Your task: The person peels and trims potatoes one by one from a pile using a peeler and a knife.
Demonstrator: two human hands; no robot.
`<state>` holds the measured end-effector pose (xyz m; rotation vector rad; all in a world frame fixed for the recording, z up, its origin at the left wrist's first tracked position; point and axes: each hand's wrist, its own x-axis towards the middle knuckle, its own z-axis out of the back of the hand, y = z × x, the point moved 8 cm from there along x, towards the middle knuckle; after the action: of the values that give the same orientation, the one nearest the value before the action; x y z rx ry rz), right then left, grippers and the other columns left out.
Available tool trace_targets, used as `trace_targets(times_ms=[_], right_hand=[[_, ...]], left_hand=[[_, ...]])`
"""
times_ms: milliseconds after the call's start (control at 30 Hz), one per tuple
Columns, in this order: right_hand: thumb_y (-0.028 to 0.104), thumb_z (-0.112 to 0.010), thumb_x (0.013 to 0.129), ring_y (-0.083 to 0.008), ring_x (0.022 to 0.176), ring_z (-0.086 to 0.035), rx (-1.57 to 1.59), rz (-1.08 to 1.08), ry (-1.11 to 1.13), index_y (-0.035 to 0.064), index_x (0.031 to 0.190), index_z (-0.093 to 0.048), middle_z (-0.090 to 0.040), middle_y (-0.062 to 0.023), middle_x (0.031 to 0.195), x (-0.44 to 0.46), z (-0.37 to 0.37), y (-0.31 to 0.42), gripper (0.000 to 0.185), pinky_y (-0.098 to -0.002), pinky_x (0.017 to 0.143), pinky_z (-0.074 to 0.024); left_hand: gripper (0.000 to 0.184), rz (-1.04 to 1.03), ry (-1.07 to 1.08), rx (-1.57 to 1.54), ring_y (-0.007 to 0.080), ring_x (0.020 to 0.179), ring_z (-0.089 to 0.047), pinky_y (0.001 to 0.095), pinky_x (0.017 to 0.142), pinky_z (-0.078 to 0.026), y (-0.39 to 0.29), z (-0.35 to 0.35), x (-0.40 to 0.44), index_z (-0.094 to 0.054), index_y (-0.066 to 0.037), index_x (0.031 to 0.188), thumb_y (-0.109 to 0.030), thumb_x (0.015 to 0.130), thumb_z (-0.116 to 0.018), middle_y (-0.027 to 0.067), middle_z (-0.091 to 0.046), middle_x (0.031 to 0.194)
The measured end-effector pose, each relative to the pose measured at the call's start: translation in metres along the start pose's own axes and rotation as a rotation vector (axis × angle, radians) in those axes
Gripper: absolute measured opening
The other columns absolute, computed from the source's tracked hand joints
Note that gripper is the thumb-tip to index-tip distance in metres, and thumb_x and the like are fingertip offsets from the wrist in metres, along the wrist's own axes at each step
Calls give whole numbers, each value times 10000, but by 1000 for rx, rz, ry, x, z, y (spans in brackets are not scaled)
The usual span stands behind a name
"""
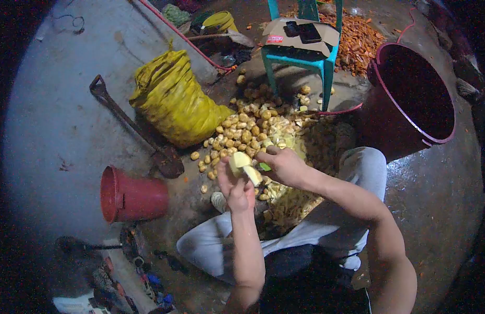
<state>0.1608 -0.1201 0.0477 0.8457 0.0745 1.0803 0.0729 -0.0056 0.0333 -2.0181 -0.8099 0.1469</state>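
My left hand (pixel 237 189) is closed around a pale, peeled potato (pixel 240 161) that is cut, with a second pale piece (pixel 252 176) standing out beside it. Just to the right, my right hand (pixel 280 165) has its fingers curled round a small tool with a green part (pixel 265 167); most of the tool is hidden. Beneath and beyond both hands, a heap of round brown potatoes (pixel 246 136) spreads over the floor. Pale peelings (pixel 281 131) lie at the heap's right side and down towards my legs.
A yellow sack (pixel 174 99) leans at the heap's left, near a shovel (pixel 127 119) and a red bucket (pixel 143 198). A large dark red tub (pixel 381 112) stands right. Behind are a teal chair (pixel 327 68) bearing cardboard, and orange pieces (pixel 357 42) on the floor.
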Motion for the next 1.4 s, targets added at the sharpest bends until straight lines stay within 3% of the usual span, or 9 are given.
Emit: trace_targets(times_ms=[233, 333, 567, 700, 833, 900, 1100, 1200, 1400], right_hand=[[102, -669, 701, -391, 772, -645, -70, -134, 20, 104, 1098, -592, -608, -195, 901, 3, -19, -26, 404, -482, 678, -526], [238, -849, 606, -390, 724, -615, 203, -38, 180, 77, 976, -612, -633, -165, 762, 1, -47, -51, 467, -422, 682, -509], [116, -766, 657, -411, 742, -615, 97, -7, -68, 96, 986, -585, -622, -159, 922, -2, -1, -7, 376, -455, 675, -506], [100, -646, 714, -402, 693, -635, -78, -32, 48, 137, 1102, -578, -614, -173, 945, -1, 2, 9, 396, -483, 650, -534], [104, -678, 685, -413, 693, -635, -96, -74, -14, 98, 1074, -577, -633, -183, 907, 1, 1, -5, 402, -492, 631, -532], [114, -758, 688, -421, 724, -624, 74, -33, 365, 71, 1066, -563, -634, -188, 866, 7, -34, -23, 428, -476, 647, -512], [150, -773, 605, -407, 780, -654, 34, -184, 49, 23, 1001, -608, -659, -216, 790, 2, -4, -15, 447, -473, 705, -542], [98, -760, 593, -417, 791, -652, 100, -225, 510, 1, 908, -636, -653, -248, 781, 1, -42, -44, 353, -476, 731, -536], [74, -742, 614, -420, 764, -647, 150, -144, 163, 19, 1051, -593, -636, -260, 775, 5, -16, -25, 465, -482, 718, -531]], left_hand=[[564, 83, 3, -4, 220, 1067, -564, 341, 921, -477, 4, -14, -2, -476, -44, 1230, -31, 737, -749, 82, -576, 1127], [553, 106, 12, -32, 224, 1089, -549, 356, 964, -439, 4, -15, 3, -491, -33, 1237, -28, 750, -755, 87, -573, 1149], [566, 30, -82, 31, 211, 1119, -529, 349, 994, -416, -1, 1, 3, -474, -41, 1236, 65, 726, -694, 75, -548, 1162], [614, 15, -43, 12, 217, 1082, -555, 340, 935, -469, 1, 0, 3, -469, -46, 1228, 108, 645, -582, 84, -551, 1147], [582, -2, 7, 79, 222, 1086, -549, 353, 971, -438, 4, -7, 5, -459, -39, 1236, 74, 708, -677, 90, -557, 1138], [582, 1, 23, 95, 224, 1088, -548, 360, 981, -428, 4, -6, 5, -453, -36, 1247, 51, 732, -709, 91, -557, 1141], [561, 29, 27, -7, 218, 1086, -547, 352, 969, -427, -2, -14, 1, -494, -8, 1226, -49, 745, -781, 89, -573, 1139], [583, 39, 109, 4, 220, 1075, -557, 345, 961, -435, -2, -16, 1, -495, -5, 1232, -74, 738, -795, 92, -573, 1152], [548, -23, -2, 39, 210, 1047, -564, 341, 952, -442, -13, -10, 6, -478, -22, 1228, 5, 750, -745, 90, -578, 1119]])
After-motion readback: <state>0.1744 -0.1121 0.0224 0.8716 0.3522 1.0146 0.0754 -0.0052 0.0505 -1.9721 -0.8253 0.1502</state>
